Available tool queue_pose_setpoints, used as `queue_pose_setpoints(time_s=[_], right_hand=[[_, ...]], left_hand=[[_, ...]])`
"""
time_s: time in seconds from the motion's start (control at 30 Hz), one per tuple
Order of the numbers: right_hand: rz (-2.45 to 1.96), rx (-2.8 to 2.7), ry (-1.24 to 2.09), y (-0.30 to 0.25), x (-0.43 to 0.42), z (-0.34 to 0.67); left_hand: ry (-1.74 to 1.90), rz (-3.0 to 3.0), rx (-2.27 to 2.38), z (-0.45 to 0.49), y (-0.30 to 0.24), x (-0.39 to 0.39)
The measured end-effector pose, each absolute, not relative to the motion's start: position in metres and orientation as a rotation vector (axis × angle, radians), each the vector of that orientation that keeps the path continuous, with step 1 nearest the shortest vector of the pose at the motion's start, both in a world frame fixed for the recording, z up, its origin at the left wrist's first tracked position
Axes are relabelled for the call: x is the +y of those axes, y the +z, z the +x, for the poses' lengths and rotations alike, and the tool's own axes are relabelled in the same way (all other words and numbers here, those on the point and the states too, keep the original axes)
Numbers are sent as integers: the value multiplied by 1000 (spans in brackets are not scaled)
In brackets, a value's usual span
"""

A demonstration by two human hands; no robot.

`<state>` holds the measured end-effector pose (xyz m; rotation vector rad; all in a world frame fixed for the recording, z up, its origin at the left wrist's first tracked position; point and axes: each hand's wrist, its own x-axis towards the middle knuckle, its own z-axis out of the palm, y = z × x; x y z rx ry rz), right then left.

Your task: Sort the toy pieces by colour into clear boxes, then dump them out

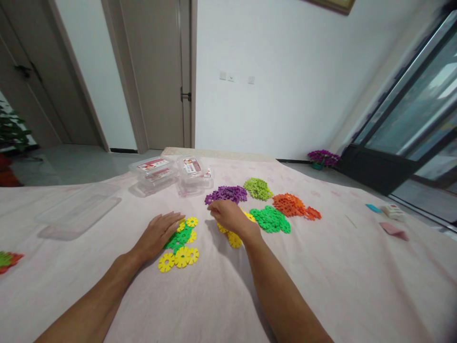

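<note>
My left hand lies with fingers stretched out over the left edge of a small group of flower-shaped plastic discs. Green discs sit in the middle of that group, and yellow discs lie around them. My right hand is above a pile of yellow discs, which it partly covers. Its fingers are bent and pressed together, pointing left, close to the purple discs; whatever they may hold is hidden.
Beyond my right hand are piles of green discs, lime discs and orange discs. Clear plastic boxes stand at the back left, near an open clear container. A pink cloth lies far right.
</note>
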<state>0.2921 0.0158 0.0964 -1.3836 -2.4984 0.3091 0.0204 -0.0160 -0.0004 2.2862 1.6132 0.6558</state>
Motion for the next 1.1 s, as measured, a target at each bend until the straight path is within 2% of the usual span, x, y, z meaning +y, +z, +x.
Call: queue_pose_setpoints(time_s=[0.2,0.43,0.77,1.1], right_hand=[[-1143,-2570,293,48,12,253],[-1142,-2702,157,39,11,245],[-1295,-2487,324,40,18,257],[-1494,-2158,341,81,43,322]], left_hand=[[1043,1927,1832,12,4,-11],[815,2080,2056,5,-7,-3],[780,2143,2067,3,-12,0],[744,2184,2072,2,-14,0]])
